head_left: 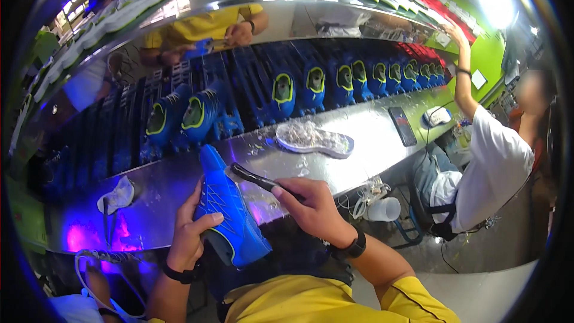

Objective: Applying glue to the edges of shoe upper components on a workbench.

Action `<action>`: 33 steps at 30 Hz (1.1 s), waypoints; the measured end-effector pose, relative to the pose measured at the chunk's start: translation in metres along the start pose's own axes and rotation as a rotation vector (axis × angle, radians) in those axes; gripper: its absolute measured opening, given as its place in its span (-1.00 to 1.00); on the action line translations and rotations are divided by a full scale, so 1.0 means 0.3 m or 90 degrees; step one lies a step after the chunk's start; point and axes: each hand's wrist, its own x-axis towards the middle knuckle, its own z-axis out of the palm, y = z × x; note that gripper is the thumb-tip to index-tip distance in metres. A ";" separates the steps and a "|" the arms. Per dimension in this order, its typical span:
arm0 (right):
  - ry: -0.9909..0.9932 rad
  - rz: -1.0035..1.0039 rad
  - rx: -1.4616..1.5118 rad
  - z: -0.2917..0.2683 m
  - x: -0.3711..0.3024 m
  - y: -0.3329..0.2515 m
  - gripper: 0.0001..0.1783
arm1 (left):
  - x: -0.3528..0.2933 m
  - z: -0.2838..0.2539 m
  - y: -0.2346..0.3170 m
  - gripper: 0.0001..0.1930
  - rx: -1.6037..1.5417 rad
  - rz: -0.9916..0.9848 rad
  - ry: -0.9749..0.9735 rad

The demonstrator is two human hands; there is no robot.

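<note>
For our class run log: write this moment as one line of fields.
left hand: grips blue shoe upper | right hand: holds dark brush to its top | bench: clear sole, phone

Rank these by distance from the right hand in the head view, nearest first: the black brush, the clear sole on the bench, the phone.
From the right hand:
1. Black brush, held in that hand.
2. Clear sole, on the bench just beyond.
3. Phone, farther right along the bench.

Shoe: bright blue (230, 215) with a yellow-green collar trim, tilted, toe pointing away, gripped at its side by the left hand (190, 233).
Brush: slim dark handle (257, 178) in the right hand (314, 206), tip touching the shoe's upper.
</note>
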 end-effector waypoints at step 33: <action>-0.164 -0.028 0.001 -0.274 -0.181 -0.131 -0.77 | -0.046 0.112 0.158 -0.09 -0.030 -0.038 0.045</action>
